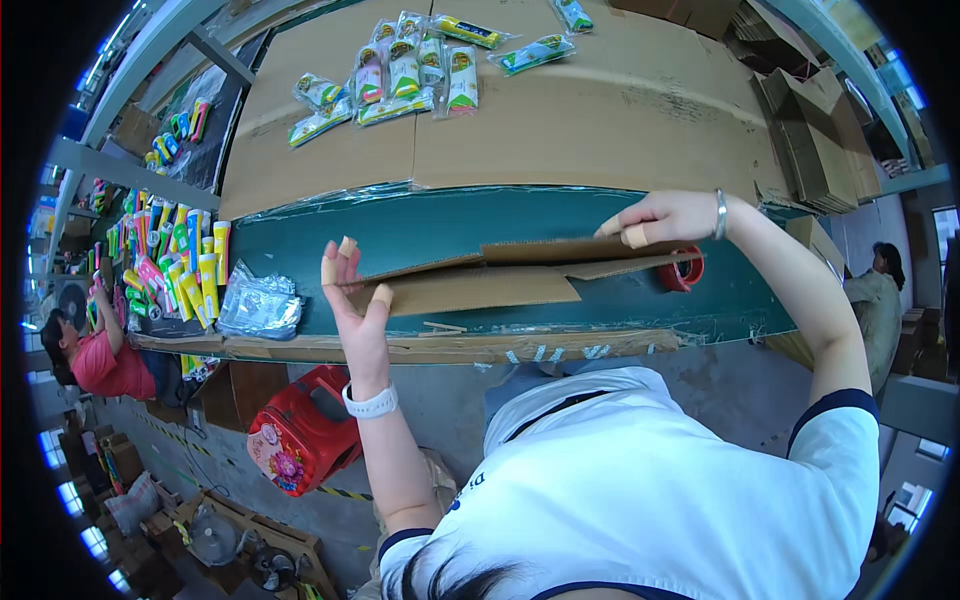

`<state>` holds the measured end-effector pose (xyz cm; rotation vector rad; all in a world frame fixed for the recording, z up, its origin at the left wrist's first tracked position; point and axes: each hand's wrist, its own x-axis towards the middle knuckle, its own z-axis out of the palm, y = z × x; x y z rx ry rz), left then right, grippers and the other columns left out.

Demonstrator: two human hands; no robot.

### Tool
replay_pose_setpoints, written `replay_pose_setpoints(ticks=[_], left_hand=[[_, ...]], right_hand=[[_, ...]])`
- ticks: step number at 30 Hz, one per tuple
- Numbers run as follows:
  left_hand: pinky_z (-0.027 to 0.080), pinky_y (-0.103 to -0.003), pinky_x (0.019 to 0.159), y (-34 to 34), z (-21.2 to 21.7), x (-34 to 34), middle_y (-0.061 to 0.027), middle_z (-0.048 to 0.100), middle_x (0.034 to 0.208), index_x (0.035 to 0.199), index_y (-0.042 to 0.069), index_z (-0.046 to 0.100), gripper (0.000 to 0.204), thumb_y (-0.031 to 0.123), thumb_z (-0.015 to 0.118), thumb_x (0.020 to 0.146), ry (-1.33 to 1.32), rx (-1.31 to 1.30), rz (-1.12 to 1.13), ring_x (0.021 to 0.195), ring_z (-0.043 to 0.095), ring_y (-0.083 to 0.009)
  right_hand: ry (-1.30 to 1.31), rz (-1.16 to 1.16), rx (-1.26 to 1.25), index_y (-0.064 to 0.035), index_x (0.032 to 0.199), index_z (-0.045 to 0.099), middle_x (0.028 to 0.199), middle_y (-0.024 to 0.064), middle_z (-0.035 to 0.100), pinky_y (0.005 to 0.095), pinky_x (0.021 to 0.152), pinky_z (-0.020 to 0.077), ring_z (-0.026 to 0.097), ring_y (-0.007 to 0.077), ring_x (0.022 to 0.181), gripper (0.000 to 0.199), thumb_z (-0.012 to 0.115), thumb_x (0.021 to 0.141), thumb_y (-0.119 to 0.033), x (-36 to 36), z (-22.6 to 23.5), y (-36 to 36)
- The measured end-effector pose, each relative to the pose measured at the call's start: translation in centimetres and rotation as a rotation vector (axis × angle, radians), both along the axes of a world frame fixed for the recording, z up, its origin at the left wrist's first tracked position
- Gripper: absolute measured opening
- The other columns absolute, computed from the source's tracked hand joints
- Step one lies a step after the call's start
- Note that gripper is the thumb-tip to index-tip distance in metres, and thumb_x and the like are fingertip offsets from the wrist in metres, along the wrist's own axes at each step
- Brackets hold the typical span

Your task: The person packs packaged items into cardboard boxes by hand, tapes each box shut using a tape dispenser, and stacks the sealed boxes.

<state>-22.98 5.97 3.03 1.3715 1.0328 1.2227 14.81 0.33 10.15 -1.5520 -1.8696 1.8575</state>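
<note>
A brown cardboard box (470,292), its flaps partly folded, stands over the green tabletop in front of me. My left hand (358,300) grips its left end, thumb on the near side and fingers behind, with tape on some fingertips. At the far right edge of the cardboard, my right hand (665,218) pinches a flap, partly hiding its fingers behind the board. Just beneath that right end lies a red tape roll (682,272). The inside of the box cannot be seen.
Packaged tubes (405,75) lie on cardboard sheets at the back. To the left are many colourful tubes (180,260) and a stack of clear plastic bags (260,303). Folded cartons (825,140) stand at back right. A red stool (310,430) is below; people work at both sides.
</note>
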Motion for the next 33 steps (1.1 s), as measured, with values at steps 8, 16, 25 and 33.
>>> replay_pose_setpoints(ticks=[8, 16, 25, 33], left_hand=[[0.021, -0.043, 0.106, -3.4, 3.2, 1.3, -0.0166, 0.035, 0.136, 0.129, 0.006, 0.042, 0.059, 0.016, 0.059, 0.073, 0.232, 0.053, -0.634, 0.13, 0.028, -0.0303], [0.014, -0.053, 0.105, -1.5, 0.2, 9.7, -0.0108, 0.045, 0.129, 0.113, 0.011, 0.058, 0.06, 0.054, 0.056, 0.072, 0.88, 0.837, -1.16, 0.13, 0.026, -0.032], [0.012, -0.053, 0.106, 1.0, 0.9, 8.5, -0.0169, 0.046, 0.116, 0.106, 0.011, 0.059, 0.064, 0.056, 0.064, 0.061, 0.6, 0.589, -1.12, 0.118, 0.04, -0.0309], [0.012, -0.054, 0.106, -2.2, -1.1, 7.1, -0.0047, 0.061, 0.097, 0.071, 0.009, 0.064, 0.029, 0.037, 0.07, 0.065, 0.59, 0.504, -1.018, 0.115, 0.048, -0.0298]], right_hand=[[-0.695, 0.031, 0.716, -0.0106, 0.087, 0.059, 0.066, 0.0163, 0.057, 0.045, 0.06, 0.0433, 0.054, 0.0366, 0.062, 0.021, 0.05, 0.086, -0.03, -0.9, 1.8, 2.0], [-0.811, -0.344, 1.428, -0.0079, 0.098, 0.057, 0.094, 0.011, 0.056, 0.0356, 0.076, 0.0456, 0.055, 0.0276, 0.088, 0.026, 0.052, 0.086, -0.03, 0.0, -0.9, -1.6], [-0.326, -0.478, 0.702, -0.0084, 0.115, 0.052, 0.104, 0.0137, 0.052, 0.0325, 0.081, 0.0464, 0.056, 0.0286, 0.091, 0.05, 0.065, 0.076, -0.038, -4.1, -0.8, -16.5], [-0.783, -0.293, 0.848, -0.009, 0.097, 0.062, 0.084, 0.0068, 0.053, 0.0342, 0.064, 0.0466, 0.055, 0.0247, 0.076, 0.037, 0.063, 0.074, -0.038, -3.6, 2.2, -14.1]])
